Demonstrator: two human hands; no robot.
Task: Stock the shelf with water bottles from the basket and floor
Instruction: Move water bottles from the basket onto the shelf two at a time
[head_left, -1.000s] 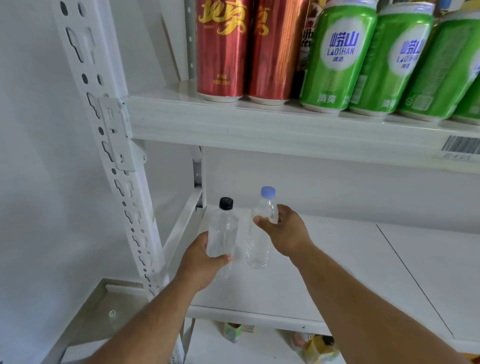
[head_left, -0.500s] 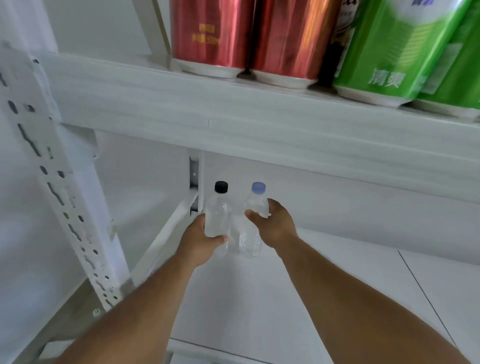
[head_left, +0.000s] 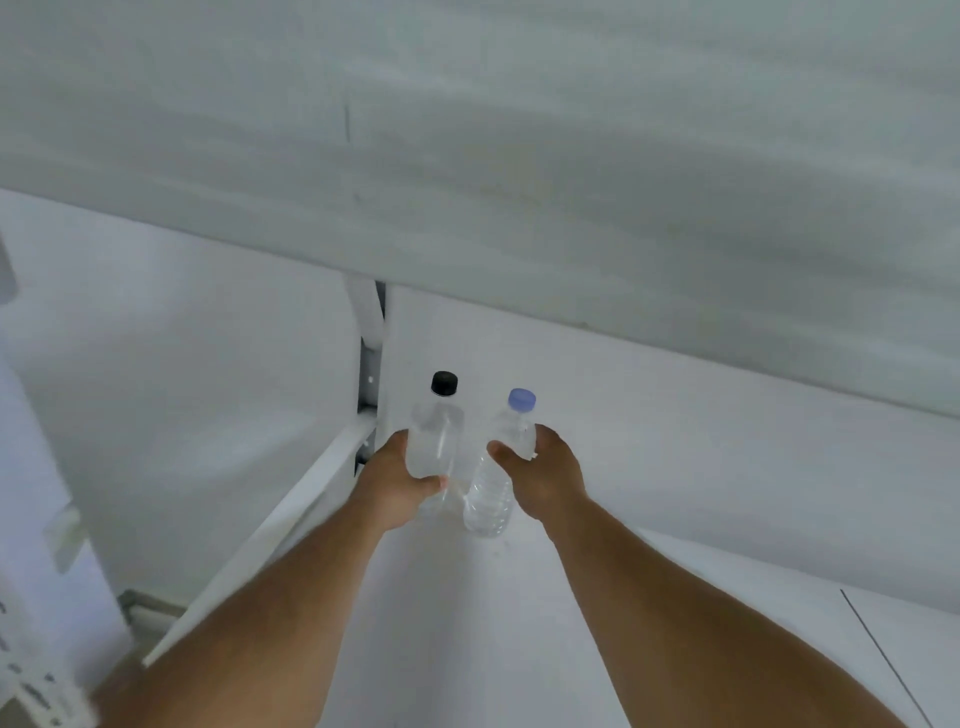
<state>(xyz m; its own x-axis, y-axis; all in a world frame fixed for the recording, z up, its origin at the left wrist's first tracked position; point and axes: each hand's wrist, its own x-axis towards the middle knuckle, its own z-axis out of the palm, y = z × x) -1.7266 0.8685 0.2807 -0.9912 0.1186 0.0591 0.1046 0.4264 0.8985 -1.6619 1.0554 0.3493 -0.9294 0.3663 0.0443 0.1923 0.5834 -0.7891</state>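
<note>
Both arms reach in from the 6 o'clock edge toward the back left corner of a white metal shelf (head_left: 457, 623), and each hand carries one bottle.

The left hand (head_left: 397, 486) grips a clear plastic water bottle with a black screw cap (head_left: 435, 441). Its thumb lies across the lower front of the bottle and the other fingers wrap behind it, so the fingers are clamped on the bottle's lower body. This bottle stands close to upright, its cap at 12 o'clock from the hand, just in front of the grey corner upright (head_left: 370, 374) of the rack.

The right hand (head_left: 545, 478) holds a clear ribbed plastic water bottle with a pale blue cap (head_left: 491, 491). The thumb presses its upper front and the fingers curl round behind its shoulder, clamped on the bottle's upper half. The bottle tilts slightly, cap leaning toward 1 o'clock, and its base is at or just above the shelf surface; whether it touches cannot be told.

The two bottles are side by side, very near each other, the black-capped one at 9 o'clock of the blue-capped one.

The blurred white front edge of the upper shelf (head_left: 519, 171) fills the top of the view. A white diagonal side rail (head_left: 270, 530) runs from the corner toward 7 o'clock.
</note>
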